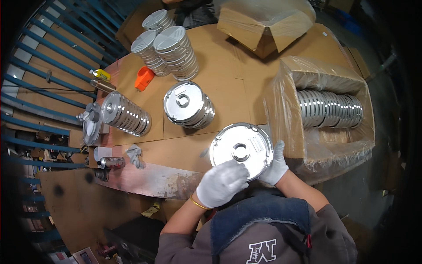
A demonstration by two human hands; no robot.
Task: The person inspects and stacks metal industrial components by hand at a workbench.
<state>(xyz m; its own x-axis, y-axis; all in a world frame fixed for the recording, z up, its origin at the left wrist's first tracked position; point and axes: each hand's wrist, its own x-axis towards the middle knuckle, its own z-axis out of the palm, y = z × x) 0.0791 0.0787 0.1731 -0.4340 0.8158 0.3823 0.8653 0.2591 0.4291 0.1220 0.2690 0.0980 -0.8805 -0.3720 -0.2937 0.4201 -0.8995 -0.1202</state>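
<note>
A round silvery metal disc (255,162) with a raised ring at its centre and small lugs along its rim is held tilted in front of my body. My right hand (276,165), in a white glove, grips the disc's right edge, its thumb showing beside the rim. At the lower left of the disc, my left hand (223,184), also gloved, lies over the face with fingers bent and pressed together close to the central ring. Whatever its fingertips touch is partly hidden. Beyond the disc stands a stack of similar discs (181,100).
Another disc stack (125,112) leans at the left, and taller stacks (171,42) stand farther back beside an orange tape dispenser (143,79). A plastic-lined carton (281,141) at the right holds rows of discs. An open box (281,26), spray can (112,163) and crumpled glove (135,156) lie around.
</note>
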